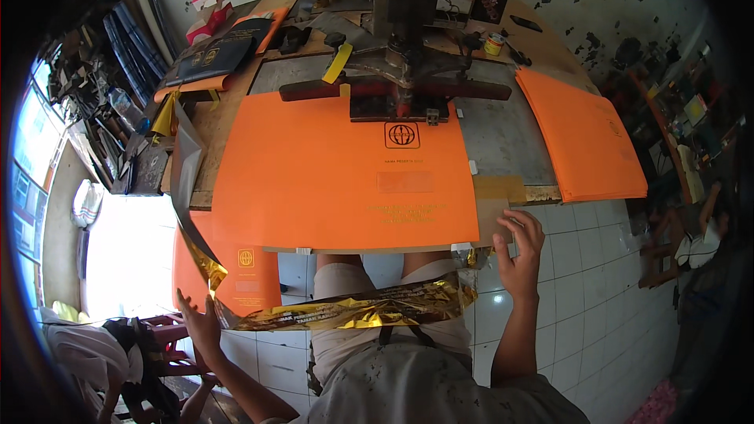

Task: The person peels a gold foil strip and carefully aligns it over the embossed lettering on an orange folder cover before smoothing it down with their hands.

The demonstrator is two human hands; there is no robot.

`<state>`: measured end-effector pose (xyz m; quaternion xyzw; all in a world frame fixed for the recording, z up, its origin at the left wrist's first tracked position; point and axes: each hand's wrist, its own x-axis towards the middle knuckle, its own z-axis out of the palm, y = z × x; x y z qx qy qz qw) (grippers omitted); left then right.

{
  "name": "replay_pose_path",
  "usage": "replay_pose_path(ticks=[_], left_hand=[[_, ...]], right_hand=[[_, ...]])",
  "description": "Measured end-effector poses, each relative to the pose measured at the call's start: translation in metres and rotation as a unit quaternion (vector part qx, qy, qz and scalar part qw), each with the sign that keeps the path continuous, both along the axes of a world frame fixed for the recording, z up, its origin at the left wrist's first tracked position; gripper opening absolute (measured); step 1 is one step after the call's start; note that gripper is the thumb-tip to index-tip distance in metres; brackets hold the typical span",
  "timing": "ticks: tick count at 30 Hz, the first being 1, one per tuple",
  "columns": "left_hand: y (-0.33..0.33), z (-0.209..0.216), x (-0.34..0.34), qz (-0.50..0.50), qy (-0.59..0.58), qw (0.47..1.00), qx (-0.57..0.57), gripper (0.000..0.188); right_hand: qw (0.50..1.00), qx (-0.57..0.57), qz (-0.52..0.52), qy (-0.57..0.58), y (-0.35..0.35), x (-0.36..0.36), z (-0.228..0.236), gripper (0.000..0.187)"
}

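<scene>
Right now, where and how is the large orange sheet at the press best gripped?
Probably a pinch at its front right corner, coming from the right: the sheet lies flat, the press blocks its back part, and the open right hand is beside that uncovered corner.

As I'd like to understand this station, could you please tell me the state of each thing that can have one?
Left hand: at the foil, its hold unclear
Right hand: open, fingers bent
Gold foil strip: stretched out, wrinkled
Large orange sheet: flat, printed, partly beneath the press
Right-hand orange sheets: stacked
Yellow jar: upright
Press: raised or lowered, unclear
</scene>
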<state>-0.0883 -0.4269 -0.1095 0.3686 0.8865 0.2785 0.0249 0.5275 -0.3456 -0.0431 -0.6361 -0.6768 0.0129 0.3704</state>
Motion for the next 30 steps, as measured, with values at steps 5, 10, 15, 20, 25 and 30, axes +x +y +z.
replay_pose_path(ticks=[5, 10, 15, 20, 25, 30], left_hand=[[0.05, 0.05, 0.067, -0.127, 0.086, 0.966, 0.208, 0.054], [0.099, 0.055, 0.104, -0.249, -0.024, 0.942, 0.222, 0.049], [0.119, 0.031, 0.094, -0.217, -0.076, 0.953, 0.198, 0.053], [0.13, 0.029, 0.084, -0.182, -0.09, 0.964, 0.174, 0.053], [0.135, 0.043, 0.064, -0.182, -0.161, 0.947, 0.21, 0.042], [0.143, 0.062, 0.06, -0.228, -0.28, 0.899, 0.247, 0.036]], right_hand=[[0.997, -0.039, 0.001, -0.071, 0.02, -0.025, 0.008, 0.043], [0.995, -0.043, -0.038, -0.082, 0.039, -0.042, 0.003, 0.051], [0.994, -0.047, -0.047, -0.092, 0.049, -0.057, 0.009, 0.057], [0.997, -0.052, -0.052, -0.035, 0.059, -0.052, 0.001, 0.054], [0.997, -0.053, -0.046, 0.014, 0.072, -0.044, -0.004, 0.048], [0.945, -0.104, 0.05, 0.307, 0.079, -0.051, 0.012, 0.041]])
